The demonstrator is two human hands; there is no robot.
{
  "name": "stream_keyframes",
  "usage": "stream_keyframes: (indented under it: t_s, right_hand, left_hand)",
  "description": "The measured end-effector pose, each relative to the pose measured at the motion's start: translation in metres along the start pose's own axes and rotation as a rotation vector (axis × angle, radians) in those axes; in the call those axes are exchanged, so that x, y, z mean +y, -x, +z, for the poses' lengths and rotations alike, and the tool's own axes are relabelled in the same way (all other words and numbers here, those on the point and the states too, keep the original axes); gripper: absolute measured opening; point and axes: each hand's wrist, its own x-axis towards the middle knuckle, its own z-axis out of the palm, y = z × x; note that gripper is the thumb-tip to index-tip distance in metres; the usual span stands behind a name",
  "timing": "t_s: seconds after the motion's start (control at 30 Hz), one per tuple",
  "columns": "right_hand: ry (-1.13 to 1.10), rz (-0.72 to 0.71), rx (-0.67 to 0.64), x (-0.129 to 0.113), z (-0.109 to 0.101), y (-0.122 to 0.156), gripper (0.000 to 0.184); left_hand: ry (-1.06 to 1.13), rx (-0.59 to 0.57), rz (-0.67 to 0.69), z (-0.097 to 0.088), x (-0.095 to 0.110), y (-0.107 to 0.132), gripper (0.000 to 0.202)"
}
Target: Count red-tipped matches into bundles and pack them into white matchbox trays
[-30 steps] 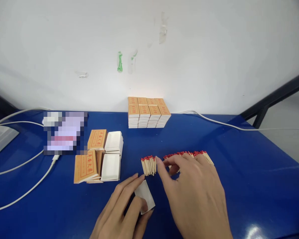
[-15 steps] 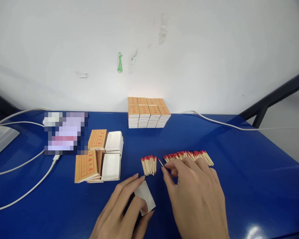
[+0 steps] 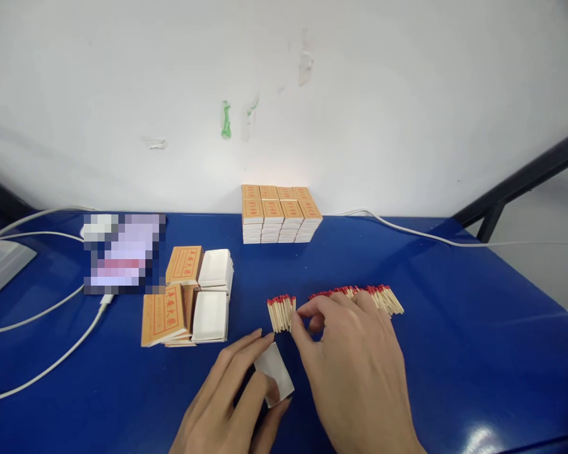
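My left hand is closed around a small white matchbox tray, which sits tilted with a finger inside it. My right hand pinches at the right edge of a small bundle of matches; the match in its fingertips is mostly hidden against that bundle. Behind my right knuckles lies a longer row of red-tipped matches, partly covered by the hand. The heads of both groups point away from me.
Orange matchbox sleeves and stacked white trays lie to the left. A block of stacked matchboxes stands against the wall. Farther left are a blurred phone and white cables on the blue table.
My right hand has moved left from the long row, bringing a single match to the small bundle's right side. My left hand stays on the tray.
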Motion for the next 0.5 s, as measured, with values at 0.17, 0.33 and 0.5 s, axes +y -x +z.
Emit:
stream_keyframes:
  t_s: [0.17,0.33,0.5]
  right_hand:
    - [-0.125,-0.037,0.031,0.009,-0.002,0.006,0.017]
    - [-0.157,-0.137,0.020,0.020,0.001,0.012,0.024]
    - [-0.107,-0.172,-0.024,0.027,0.006,0.011,0.037]
  left_hand:
    - [0.001,0.009,-0.009,-0.001,0.001,0.003,0.012]
    - [0.002,0.002,-0.014,0.000,0.001,0.001,0.013]
    - [0.004,-0.006,-0.010,-0.001,0.000,0.001,0.013]
